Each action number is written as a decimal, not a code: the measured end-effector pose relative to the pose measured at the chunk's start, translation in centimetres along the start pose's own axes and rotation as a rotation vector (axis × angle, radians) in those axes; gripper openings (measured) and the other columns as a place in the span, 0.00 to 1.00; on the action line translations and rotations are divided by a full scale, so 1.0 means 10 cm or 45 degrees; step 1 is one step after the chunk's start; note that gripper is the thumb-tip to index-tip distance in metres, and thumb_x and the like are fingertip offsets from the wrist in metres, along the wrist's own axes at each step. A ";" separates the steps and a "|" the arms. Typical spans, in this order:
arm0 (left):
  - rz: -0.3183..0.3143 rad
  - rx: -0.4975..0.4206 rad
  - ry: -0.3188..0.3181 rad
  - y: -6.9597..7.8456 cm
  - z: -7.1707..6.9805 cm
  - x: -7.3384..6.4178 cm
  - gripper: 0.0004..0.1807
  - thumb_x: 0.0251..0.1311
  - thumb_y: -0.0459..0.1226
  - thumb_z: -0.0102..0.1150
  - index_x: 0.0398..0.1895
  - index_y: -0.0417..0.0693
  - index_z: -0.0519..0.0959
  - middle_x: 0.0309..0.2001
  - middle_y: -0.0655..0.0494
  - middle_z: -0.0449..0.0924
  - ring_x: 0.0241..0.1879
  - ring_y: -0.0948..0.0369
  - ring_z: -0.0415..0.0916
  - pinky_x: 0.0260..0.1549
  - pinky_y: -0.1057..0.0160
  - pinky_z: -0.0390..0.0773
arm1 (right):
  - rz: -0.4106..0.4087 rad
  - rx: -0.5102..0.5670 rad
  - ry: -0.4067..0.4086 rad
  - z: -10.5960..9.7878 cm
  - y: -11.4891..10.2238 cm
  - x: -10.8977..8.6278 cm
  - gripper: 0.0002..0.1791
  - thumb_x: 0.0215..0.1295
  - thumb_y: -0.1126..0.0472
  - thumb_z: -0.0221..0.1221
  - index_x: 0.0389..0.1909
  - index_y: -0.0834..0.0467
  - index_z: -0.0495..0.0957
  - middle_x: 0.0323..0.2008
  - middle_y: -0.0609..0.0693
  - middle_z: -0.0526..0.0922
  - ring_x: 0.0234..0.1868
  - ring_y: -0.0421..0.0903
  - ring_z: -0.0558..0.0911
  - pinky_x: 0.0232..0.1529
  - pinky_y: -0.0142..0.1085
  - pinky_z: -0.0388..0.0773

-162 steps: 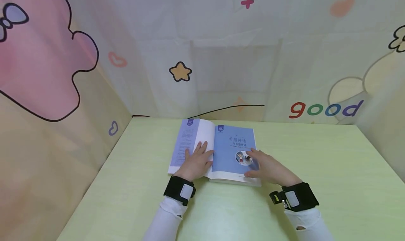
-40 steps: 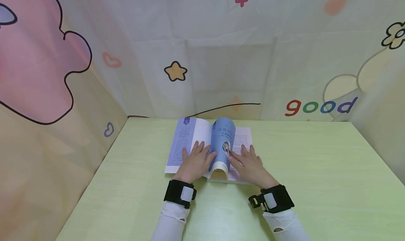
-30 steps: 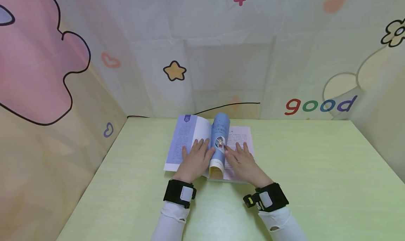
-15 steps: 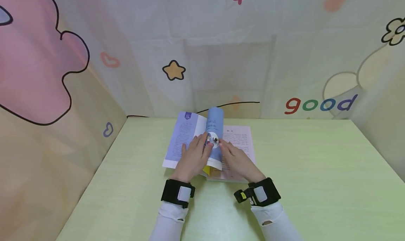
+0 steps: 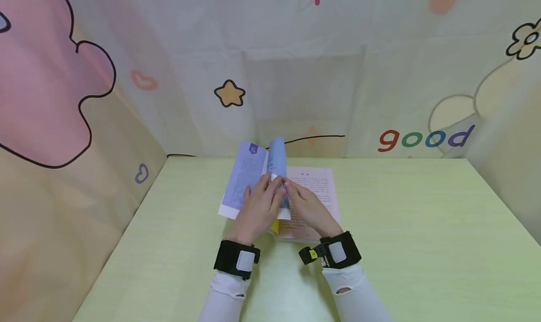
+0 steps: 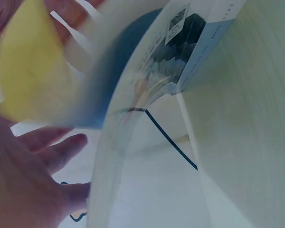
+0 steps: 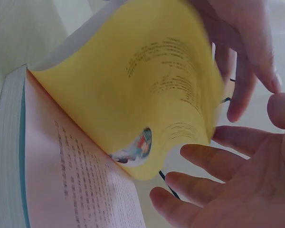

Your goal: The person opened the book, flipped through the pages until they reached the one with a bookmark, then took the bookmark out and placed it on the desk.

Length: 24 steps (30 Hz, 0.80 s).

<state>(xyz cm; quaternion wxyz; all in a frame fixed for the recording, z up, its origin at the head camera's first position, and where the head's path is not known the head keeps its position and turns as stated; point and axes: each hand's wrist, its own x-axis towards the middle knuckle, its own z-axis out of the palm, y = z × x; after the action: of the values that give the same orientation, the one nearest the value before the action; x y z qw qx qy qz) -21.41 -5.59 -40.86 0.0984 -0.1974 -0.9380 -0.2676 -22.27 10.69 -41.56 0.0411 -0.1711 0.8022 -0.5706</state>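
Observation:
A paperback book [image 5: 310, 195] lies on the table, its right-hand page pale pink with printed text. The blue title page [image 5: 276, 155] stands curled up over the spine toward the left. Its yellow back [image 7: 128, 80], with text and a small picture, faces my right hand. My left hand [image 5: 255, 211] touches the raised lilac flap [image 5: 243, 179] and the blue page, fingers extended. My right hand [image 5: 310, 207] has its fingertips at the turned page's edge, meeting the left fingers. In the right wrist view the right fingers [image 7: 204, 166] are nearly straight and spread.
The pale green table [image 5: 401, 228] extends around the book. Behind it hangs a printed cloth backdrop [image 5: 304, 87] with a star and the word "good". Black bands [image 5: 340, 250] circle both wrists, below white sleeves.
The blue page has curled from the right side over to the left, baring the pink text page. My right hand has followed it leftward to the left hand. The left flap has lifted.

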 end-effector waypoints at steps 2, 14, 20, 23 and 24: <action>0.027 0.014 0.015 0.01 -0.01 0.00 0.30 0.77 0.53 0.29 0.71 0.49 0.67 0.73 0.45 0.57 0.73 0.52 0.52 0.66 0.37 0.49 | 0.004 0.068 -0.020 0.01 0.00 0.01 0.33 0.78 0.41 0.37 0.74 0.58 0.60 0.72 0.52 0.61 0.73 0.49 0.57 0.71 0.47 0.53; 0.137 -0.022 0.100 0.04 -0.03 0.01 0.27 0.78 0.48 0.33 0.69 0.43 0.69 0.70 0.44 0.63 0.72 0.50 0.56 0.68 0.49 0.54 | -0.030 0.444 -0.090 0.09 -0.06 0.02 0.31 0.81 0.49 0.33 0.74 0.65 0.55 0.74 0.55 0.57 0.73 0.50 0.57 0.68 0.52 0.57; 0.157 -0.030 0.109 0.05 -0.05 0.00 0.27 0.78 0.48 0.33 0.68 0.42 0.69 0.70 0.43 0.63 0.72 0.50 0.56 0.69 0.50 0.55 | -0.057 0.513 -0.104 0.11 -0.06 0.02 0.32 0.81 0.47 0.33 0.75 0.63 0.54 0.74 0.52 0.57 0.73 0.48 0.57 0.68 0.49 0.58; 0.187 -0.012 0.124 0.05 -0.06 0.00 0.26 0.78 0.47 0.34 0.68 0.41 0.70 0.69 0.43 0.64 0.71 0.50 0.56 0.68 0.50 0.56 | -0.054 0.512 -0.105 0.12 -0.06 0.02 0.31 0.81 0.47 0.32 0.75 0.61 0.54 0.74 0.49 0.57 0.73 0.46 0.58 0.69 0.49 0.58; 0.203 -0.007 0.130 0.06 -0.06 0.00 0.26 0.78 0.46 0.34 0.67 0.40 0.70 0.69 0.43 0.65 0.71 0.50 0.56 0.68 0.50 0.56 | -0.057 0.509 -0.110 0.12 -0.06 0.02 0.31 0.81 0.46 0.32 0.75 0.60 0.53 0.74 0.48 0.57 0.73 0.46 0.58 0.69 0.49 0.57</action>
<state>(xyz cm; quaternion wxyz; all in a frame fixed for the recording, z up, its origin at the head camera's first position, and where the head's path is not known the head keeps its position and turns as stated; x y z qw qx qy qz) -21.17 -5.47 -40.09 0.1666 -0.2577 -0.9123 -0.2712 -22.02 9.31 -41.36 0.0958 -0.2016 0.6665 -0.7113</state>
